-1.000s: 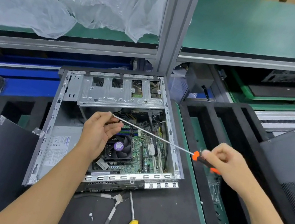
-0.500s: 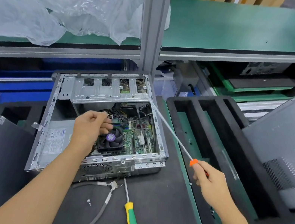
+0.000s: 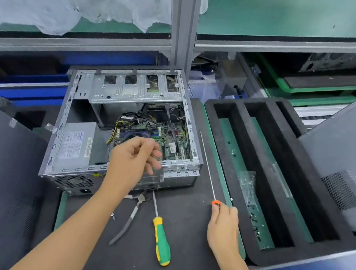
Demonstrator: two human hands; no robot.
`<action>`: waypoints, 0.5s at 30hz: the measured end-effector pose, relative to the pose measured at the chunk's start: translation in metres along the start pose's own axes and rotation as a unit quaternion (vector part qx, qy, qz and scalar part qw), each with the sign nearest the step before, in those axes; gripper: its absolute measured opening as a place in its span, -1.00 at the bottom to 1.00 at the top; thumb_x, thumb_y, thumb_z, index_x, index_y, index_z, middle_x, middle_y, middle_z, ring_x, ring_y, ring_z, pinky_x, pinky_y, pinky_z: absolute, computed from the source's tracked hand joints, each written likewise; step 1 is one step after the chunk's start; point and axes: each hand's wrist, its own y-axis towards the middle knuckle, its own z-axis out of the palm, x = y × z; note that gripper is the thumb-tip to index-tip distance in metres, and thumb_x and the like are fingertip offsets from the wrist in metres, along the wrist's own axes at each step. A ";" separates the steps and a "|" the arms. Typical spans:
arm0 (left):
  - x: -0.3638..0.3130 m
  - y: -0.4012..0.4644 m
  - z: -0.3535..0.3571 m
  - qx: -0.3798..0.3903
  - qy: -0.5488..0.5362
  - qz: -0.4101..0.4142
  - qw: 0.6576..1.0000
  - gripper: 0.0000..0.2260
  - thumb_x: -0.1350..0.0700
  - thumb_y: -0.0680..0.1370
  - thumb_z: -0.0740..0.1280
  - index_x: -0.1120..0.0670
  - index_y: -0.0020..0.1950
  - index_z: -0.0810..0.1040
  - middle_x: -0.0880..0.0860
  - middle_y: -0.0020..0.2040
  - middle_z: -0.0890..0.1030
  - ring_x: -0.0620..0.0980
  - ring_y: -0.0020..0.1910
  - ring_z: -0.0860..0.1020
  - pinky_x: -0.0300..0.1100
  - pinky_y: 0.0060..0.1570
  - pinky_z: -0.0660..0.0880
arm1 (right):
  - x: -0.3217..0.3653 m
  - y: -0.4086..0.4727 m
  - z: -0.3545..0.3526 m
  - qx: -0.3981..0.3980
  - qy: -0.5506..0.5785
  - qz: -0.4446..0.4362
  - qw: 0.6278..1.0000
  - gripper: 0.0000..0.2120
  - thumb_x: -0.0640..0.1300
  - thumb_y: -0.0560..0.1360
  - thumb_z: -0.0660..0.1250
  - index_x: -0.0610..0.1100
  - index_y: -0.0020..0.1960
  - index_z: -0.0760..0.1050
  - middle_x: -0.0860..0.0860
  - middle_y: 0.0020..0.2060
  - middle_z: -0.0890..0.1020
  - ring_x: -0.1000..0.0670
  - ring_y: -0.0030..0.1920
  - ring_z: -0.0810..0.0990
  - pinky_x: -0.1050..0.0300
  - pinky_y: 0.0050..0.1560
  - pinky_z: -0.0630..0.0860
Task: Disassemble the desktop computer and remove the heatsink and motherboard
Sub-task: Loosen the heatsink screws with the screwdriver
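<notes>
With the long orange-handled screwdriver (image 3: 208,168) gripped by the right hand (image 3: 222,230) on the mat, the loosely curled, empty left hand (image 3: 134,159) is poised over the motherboard (image 3: 171,138) inside the open case (image 3: 65,119), so heatsink removal is judged next.

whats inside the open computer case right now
Inside the computer case you can see a grey power supply, a green motherboard and bundled cables. The left hand covers the spot nearest the person, so anything under it is hidden.
</notes>
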 end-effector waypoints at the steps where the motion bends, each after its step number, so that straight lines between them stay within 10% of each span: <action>1: 0.002 -0.009 -0.001 0.003 0.012 0.004 1.000 -0.80 0.12 0.63 0.28 0.07 -0.15 0.62 0.10 -0.26 0.66 0.03 -0.40 0.61 -0.24 -0.46 0.50 | 0.001 -0.001 0.004 -0.019 -0.024 -0.010 0.999 -0.75 -0.06 0.64 0.09 -0.11 0.14 0.51 0.00 -0.14 0.39 -0.03 -0.15 0.38 0.04 -0.06 0.40; 11: 0.067 -0.067 -0.035 -0.049 0.099 -0.127 0.986 -0.63 -0.06 0.57 0.33 0.11 -0.37 0.51 0.07 -0.42 0.59 -0.03 -0.50 0.52 -0.25 -0.41 0.44 | 0.019 -0.023 0.012 -0.096 -0.103 -0.111 0.984 -0.65 0.13 0.42 0.39 -0.06 0.08 0.46 -0.06 -0.05 0.39 -0.14 -0.09 0.34 -0.07 -0.09 0.34; 15: 0.082 -0.073 -0.042 -0.059 0.094 -0.160 0.981 -0.64 -0.04 0.63 0.23 0.13 -0.24 0.61 0.09 -0.36 0.63 -0.02 -0.46 0.53 -0.25 -0.49 0.40 | 0.041 -0.056 0.022 0.069 -0.132 -0.254 0.956 -0.50 0.42 0.35 0.20 0.02 -0.02 0.42 0.11 -0.14 0.50 -0.05 -0.10 0.44 0.00 -0.09 0.36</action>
